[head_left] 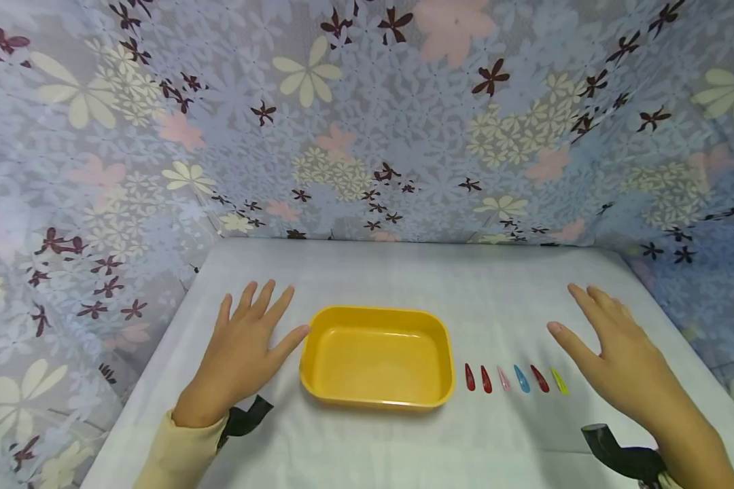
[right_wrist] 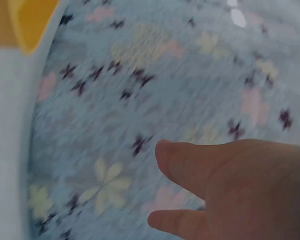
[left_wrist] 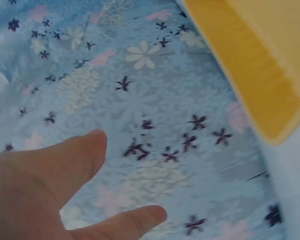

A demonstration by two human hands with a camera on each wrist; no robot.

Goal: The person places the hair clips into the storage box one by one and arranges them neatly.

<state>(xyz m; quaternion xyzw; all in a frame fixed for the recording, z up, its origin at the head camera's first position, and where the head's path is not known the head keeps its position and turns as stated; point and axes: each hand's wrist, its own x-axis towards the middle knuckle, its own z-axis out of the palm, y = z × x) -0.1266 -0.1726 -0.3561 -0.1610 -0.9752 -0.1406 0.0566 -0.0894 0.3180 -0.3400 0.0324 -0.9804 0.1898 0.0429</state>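
Note:
A yellow tray (head_left: 376, 360) lies on the white surface between the hands; part of it shows in the left wrist view (left_wrist: 250, 70). My left hand (head_left: 238, 353), fingers spread and holding nothing, is beside its left edge, the thumb tip close to the rim; whether they touch I cannot tell. Right of the tray is a row of hair clips: a red clip (head_left: 469, 377), a second red clip (head_left: 486, 379), a pink clip (head_left: 504, 378), a blue clip (head_left: 522, 378), a dark red clip (head_left: 540, 378) and a yellow-green clip (head_left: 559, 381). My right hand (head_left: 630, 367), empty with fingers extended, is right of the clips.
A white cloth (head_left: 404, 272) covers the flat surface. Flowered fabric (head_left: 367, 122) rises behind it and along both sides. A black strap (head_left: 245, 418) is at the left wrist, another black strap (head_left: 624, 458) at the right.

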